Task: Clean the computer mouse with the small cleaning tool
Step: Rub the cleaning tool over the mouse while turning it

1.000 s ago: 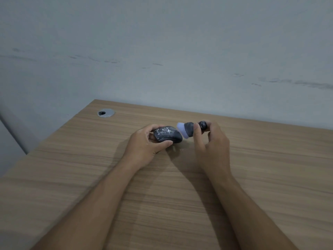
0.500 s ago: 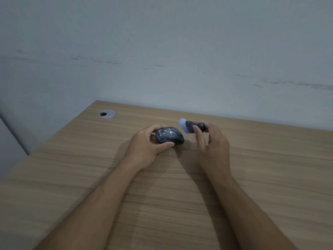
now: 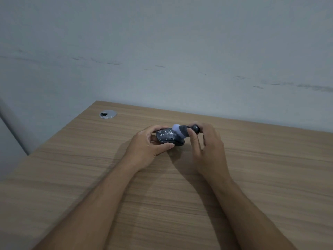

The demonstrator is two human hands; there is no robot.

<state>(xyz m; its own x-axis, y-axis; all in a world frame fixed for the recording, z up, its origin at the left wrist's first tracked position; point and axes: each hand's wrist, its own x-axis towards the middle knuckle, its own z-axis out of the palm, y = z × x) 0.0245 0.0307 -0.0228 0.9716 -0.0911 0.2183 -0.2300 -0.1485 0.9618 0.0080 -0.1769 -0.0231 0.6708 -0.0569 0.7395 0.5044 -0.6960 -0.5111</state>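
A dark computer mouse (image 3: pixel 166 136) speckled with white dust rests on the wooden desk (image 3: pixel 90 159). My left hand (image 3: pixel 149 147) grips it from the left, thumb along the near side and fingers over the far side. My right hand (image 3: pixel 207 145) holds the small cleaning tool (image 3: pixel 183 131), a dark stubby brush with a pale lilac tip. That tip lies over the right end of the mouse's top; the view blurs it, so contact is uncertain.
A round silver cable grommet (image 3: pixel 107 114) sits near the desk's far left corner. The grey wall (image 3: pixel 180 60) rises right behind the desk's far edge. A few white specks (image 3: pixel 182 151) lie on the wood just right of the mouse.
My right hand has brought the tool's pale tip leftward and down, from beside the mouse onto its right end. My left hand keeps hold of the mouse.
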